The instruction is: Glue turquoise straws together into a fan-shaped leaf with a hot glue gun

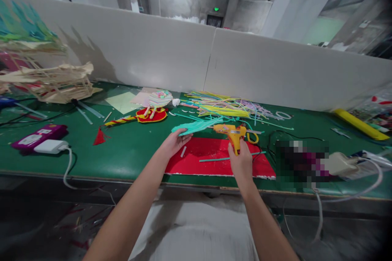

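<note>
My left hand is closed around the near end of a turquoise piece that looks built up from fuzzy strips. In my right hand is a yellow hot glue gun, gripped by its handle. Its nozzle points left, at the turquoise piece; whether they touch I cannot tell. Beneath both hands lies a red board with a pale edge. A thin teal strip and a short white stick rest on it.
Coloured pipe cleaners are heaped behind the hands. To the left lie a red-and-yellow tasselled craft, a striped ornament and a purple power strip. A wooden stick model stands far left. Cables and a yellow tray are on the right.
</note>
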{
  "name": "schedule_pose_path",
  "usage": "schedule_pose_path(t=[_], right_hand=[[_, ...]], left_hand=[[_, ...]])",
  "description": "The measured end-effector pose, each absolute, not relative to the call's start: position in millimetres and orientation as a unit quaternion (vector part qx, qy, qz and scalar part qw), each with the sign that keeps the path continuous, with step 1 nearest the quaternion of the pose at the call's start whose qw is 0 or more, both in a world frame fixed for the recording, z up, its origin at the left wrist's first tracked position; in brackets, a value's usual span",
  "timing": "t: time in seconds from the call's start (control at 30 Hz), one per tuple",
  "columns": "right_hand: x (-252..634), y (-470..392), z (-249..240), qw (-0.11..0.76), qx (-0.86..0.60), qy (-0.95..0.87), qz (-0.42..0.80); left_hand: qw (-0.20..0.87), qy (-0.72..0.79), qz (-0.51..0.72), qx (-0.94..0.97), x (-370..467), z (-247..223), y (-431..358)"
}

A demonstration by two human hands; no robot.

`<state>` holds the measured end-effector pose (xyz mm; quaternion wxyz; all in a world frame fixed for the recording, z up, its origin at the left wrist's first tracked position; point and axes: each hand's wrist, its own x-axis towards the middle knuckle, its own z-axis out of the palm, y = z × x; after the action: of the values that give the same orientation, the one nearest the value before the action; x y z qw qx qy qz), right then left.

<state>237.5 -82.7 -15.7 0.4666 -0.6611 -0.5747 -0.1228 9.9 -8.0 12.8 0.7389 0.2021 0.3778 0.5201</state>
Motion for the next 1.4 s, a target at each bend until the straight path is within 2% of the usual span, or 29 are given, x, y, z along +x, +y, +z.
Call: schedule_pose_path(t=[1.4], right_hand=[[241.8,-76.5,-17.4,0.453,-0.698,-0.551,-0.067]], left_hand=[[0.741,0.379,0.516,0.201,10.0,11.9,-6.9]])
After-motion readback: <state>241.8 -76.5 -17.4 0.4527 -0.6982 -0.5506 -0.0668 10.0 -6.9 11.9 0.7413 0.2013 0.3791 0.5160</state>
